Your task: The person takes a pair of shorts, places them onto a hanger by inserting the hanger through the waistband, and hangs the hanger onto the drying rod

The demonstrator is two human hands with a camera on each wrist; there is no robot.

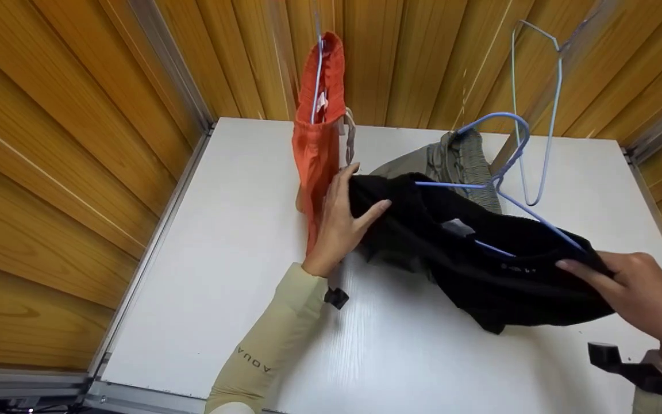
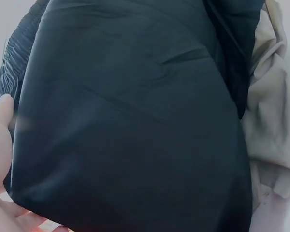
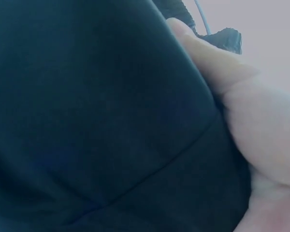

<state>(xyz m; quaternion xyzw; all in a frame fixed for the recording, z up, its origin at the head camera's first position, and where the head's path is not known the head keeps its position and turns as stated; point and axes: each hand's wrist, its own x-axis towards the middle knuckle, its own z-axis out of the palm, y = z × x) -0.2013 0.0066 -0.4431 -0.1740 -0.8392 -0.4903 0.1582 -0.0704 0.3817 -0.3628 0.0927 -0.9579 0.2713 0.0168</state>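
Note:
Black shorts with a wide open waistband hang slanted on a blue wire hanger, whose hook rises above them. At their left end, my left hand holds the cloth between thumb and fingers; the thumb lies on the near side. My right hand grips the right end of the waistband, thumb in front, most fingers hidden behind. Dark cloth fills most of the left wrist view. In the right wrist view the thumb presses along the cloth's edge.
Orange-red shorts hang on a hanger just left of my left hand. Grey-olive shorts hang behind the black ones. A bare pale blue hanger hangs at the right. Below is a white board; wood-pattern panels enclose it.

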